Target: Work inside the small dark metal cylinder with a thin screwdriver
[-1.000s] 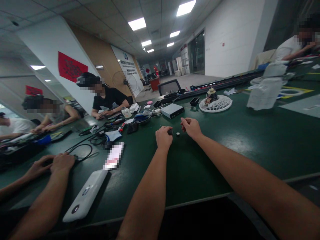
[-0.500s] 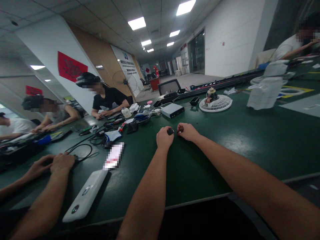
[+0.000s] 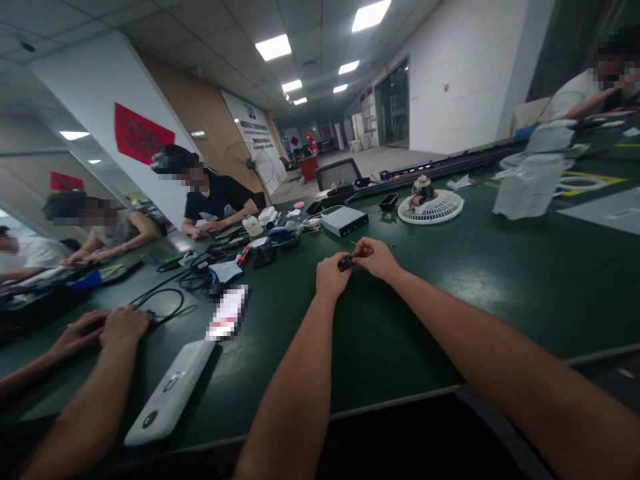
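Above the green table [image 3: 380, 333], my left hand [image 3: 331, 277] is closed around a small black cylindrical part [image 3: 345, 263]. My right hand [image 3: 377, 259] pinches at the right end of that part, and its fingertips touch or nearly touch it. Something small and brownish [image 3: 367, 251] shows between the right fingers; its kind is too small to make out. Beyond my hands lie a flat grey metal box [image 3: 345, 220] and a white round fan grille [image 3: 431, 208] with a motor on it.
To the left lies a white handheld device [image 3: 173, 393] with a phone [image 3: 229, 312] at its end. A co-worker's hands [image 3: 123, 327] hold a black cable there. Cables and parts crowd the far left. A white plastic housing [image 3: 530, 180] stands at the right; a small black tray [image 3: 389, 202] sits behind.
My hands have come together. The right hand has moved left and slightly up to the black part, which now shows more of its length.
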The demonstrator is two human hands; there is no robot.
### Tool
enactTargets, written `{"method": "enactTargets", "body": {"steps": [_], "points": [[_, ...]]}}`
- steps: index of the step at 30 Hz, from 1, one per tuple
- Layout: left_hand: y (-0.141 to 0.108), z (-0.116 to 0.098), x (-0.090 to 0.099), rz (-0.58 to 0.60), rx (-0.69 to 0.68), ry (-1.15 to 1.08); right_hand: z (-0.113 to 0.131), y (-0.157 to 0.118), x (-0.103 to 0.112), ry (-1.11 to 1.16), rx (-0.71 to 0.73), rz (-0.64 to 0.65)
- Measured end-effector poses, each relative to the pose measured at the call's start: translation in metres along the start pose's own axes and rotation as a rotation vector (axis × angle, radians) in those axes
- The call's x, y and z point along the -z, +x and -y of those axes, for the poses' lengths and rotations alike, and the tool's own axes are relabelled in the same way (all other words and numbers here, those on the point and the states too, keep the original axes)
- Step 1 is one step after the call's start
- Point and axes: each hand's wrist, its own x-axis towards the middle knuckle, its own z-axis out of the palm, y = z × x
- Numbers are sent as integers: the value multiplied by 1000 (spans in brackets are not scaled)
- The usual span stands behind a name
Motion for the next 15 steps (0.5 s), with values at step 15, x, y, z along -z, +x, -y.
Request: {"method": "enactTargets", "body": {"steps": [15], "points": [[2,4,-2,-12,-66,-95,1,-4,5,-290,5,-4]]}}
